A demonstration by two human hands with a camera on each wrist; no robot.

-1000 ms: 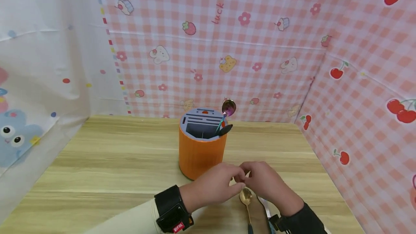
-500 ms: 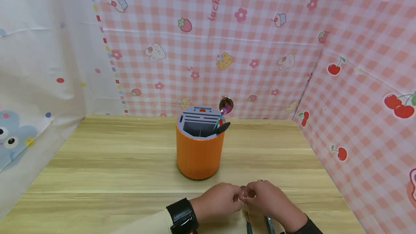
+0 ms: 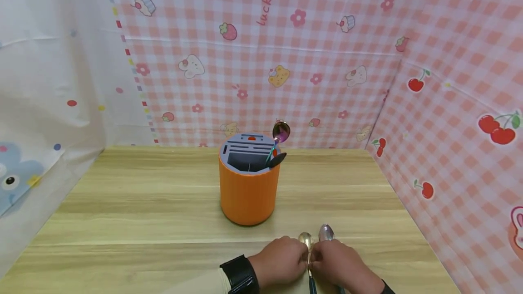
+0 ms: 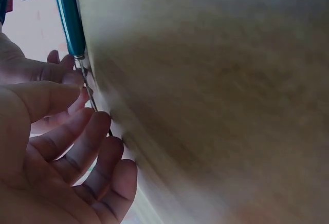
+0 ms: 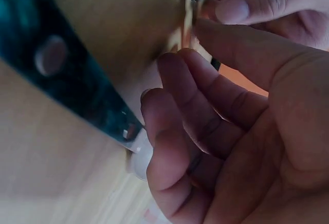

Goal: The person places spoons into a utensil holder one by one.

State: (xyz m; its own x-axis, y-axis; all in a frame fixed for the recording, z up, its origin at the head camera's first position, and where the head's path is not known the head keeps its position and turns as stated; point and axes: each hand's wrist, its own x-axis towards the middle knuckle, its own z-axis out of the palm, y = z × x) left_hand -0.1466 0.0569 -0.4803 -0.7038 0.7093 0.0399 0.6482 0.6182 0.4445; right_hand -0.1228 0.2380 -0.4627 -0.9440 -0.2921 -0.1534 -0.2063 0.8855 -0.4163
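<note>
L hand (image 3: 282, 261) and R hand (image 3: 338, 262), equally nr, pinch neck of teal-handled gold spoon (image 3: 305, 238) lying lengthwise btwn them, bowl away from person, handle toward (silver spoon (image 3: 326, 232) just R)

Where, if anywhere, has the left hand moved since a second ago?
Yes: in the head view, the left hand moved down-frame, away from the orange holder.

One view from the head, two from the wrists.
The head view looks forward and down, from farther, across the pale wooden table (image 3: 139, 208). Each wrist view looks from very near, sideways; all three share the left hand (image 3: 282, 261), the right hand (image 3: 341, 262) and the gold metal spoon with teal handle (image 3: 305, 239).
</note>
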